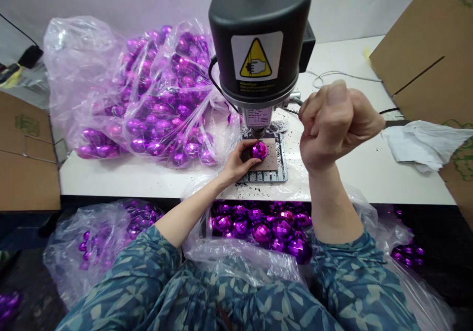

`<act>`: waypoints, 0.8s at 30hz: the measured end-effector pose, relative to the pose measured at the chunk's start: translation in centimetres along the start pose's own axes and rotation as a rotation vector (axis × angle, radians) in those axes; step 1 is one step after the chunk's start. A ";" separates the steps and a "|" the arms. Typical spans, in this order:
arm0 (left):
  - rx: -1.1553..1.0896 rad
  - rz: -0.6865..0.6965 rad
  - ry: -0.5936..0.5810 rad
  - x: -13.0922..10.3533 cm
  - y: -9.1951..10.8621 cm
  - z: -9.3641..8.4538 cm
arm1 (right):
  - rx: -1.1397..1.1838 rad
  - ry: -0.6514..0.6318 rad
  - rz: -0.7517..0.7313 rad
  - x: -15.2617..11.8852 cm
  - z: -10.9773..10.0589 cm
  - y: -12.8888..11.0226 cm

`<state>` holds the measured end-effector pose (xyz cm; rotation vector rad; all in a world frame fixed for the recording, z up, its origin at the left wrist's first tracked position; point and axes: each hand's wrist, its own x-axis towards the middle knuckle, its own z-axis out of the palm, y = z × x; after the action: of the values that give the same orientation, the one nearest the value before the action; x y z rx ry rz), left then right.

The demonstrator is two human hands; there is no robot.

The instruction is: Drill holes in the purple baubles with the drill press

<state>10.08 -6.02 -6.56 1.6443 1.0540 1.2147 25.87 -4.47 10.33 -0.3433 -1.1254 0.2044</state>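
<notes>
**Purple ball (259, 150) positioned below the black machine (258, 13), left hand (240, 162) on the ball**

My left hand is partly closed. The thumb bears on the near side of the purple ball and the fingers on its far side, holding it from the left. The ball sits on a brown board (271, 159), directly below the lower end of the black machine. The board lies on a slotted metal plate (284, 175) on the white bench (148, 181). Dark chips are scattered over the plate and the bench surface around it.

My right hand (334, 124) is closed into a fist, raised to the right of the machine. A metal rod (295, 98) projects from the machine toward this fist; I cannot tell whether the fingers enclose any part of it. The machine housing carries a warning label (256, 61) with a yellow triangle.

To the left, a large clear bag (83, 70) containing many shiny purple balls rests on the bench. Further faceted purple balls (262, 232) lie in plastic below the near edge of the bench, between my forearms. A crumpled white cloth or sheet (421, 144) lies at the right, beside a cardboard box (417, 60).
</notes>
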 end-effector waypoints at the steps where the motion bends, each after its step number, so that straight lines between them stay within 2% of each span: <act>1: -0.003 0.007 0.000 0.0 0.0 0.0 | 0.003 -0.001 -0.012 -0.2 -0.1 0.1; 6: 0.012 0.003 -0.002 0.1 0.0 -0.1 | -0.074 -0.006 -0.067 -0.8 -0.4 0.6; 13: 0.005 0.026 0.007 0.1 -0.1 -0.1 | 0.065 0.003 -0.206 -1.9 -1.2 1.9; 19: 0.002 0.026 0.011 0.1 -0.4 0.0 | 0.056 -0.006 -0.273 -2.2 -1.9 2.9; 24: -0.010 0.035 0.014 0.1 -0.4 0.0 | 0.043 -0.071 -0.354 -3.0 -2.8 3.9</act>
<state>10.06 -5.82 -6.88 1.6546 1.0302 1.2544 27.20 -2.27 5.26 -0.0950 -1.2304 -0.0726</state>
